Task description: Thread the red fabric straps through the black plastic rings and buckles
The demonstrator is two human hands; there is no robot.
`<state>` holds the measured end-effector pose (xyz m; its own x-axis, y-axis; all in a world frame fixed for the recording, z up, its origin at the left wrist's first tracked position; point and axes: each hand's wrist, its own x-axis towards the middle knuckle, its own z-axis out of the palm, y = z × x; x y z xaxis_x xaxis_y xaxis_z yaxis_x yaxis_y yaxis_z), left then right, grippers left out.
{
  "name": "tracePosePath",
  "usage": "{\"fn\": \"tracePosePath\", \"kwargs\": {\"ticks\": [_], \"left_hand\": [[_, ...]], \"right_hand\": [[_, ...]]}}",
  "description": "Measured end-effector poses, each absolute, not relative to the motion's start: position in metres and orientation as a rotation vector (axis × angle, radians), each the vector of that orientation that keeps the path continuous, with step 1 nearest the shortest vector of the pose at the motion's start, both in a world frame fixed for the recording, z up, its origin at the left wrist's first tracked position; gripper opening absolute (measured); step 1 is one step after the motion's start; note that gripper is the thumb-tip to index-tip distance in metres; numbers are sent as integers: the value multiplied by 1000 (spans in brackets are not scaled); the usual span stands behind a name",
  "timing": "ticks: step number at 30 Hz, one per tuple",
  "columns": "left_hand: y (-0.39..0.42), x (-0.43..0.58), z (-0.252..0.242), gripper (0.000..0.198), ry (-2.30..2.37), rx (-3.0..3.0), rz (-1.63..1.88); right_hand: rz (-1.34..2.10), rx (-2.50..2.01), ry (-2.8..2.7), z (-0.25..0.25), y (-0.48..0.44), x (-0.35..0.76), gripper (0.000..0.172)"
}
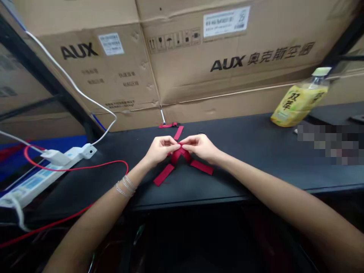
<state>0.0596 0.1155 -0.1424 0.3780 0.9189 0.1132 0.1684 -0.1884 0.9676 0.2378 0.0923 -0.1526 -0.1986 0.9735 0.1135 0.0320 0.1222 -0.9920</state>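
Both hands meet over the middle of a black tabletop (pixel 239 151), pinching a strip of red ribbon (pixel 181 152) between thumbs and forefingers. My left hand (pixel 162 149) closes on the ribbon from the left, and my right hand (pixel 202 147) closes on it from the right, their fingertips nearly touching. Below the fingers the ribbon arches down and its two flat tails spread left and right on the table. Behind the hands lies another red strip (pixel 178 132), and past it a red band with a small black buckle (pixel 174 124). Fingers hide the ribbon's middle.
Large cardboard boxes (pixel 182 72) stand along the back. A yellow-labelled drink bottle (pixel 301 98) is at the back right, beside a blurred-out patch. On the left are a white power strip (pixel 36 182), a white cable (pixel 68 77) and a red cable (pixel 85 167).
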Motion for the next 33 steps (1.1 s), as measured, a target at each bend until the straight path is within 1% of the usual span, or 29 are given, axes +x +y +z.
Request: {"fn": "tracePosePath", "kwargs": {"ticks": [4,9,21,25,29,33], "left_hand": [[115,61,-144,34,999,1662,868],[117,61,-148,39,983,1719,894],[118,60,-147,34,1005,1761,820],[118,60,-147,33,1008,1770,821],[119,59,-148,32,1028,1764,858],[122,59,-150,34,1051,1760,878]], "right_hand": [[1208,-1058,-1461,-152,92,236,21],[1245,-1026,-1478,-153,91,236,21],[1140,-1026,-1593,-160,92,233,20],[1212,-1010,-1593,-159,92,235,19],[1337,-1047,-1599,-155,91,239,24],[1293,-1110,-1684,-152,92,242,16]]}}
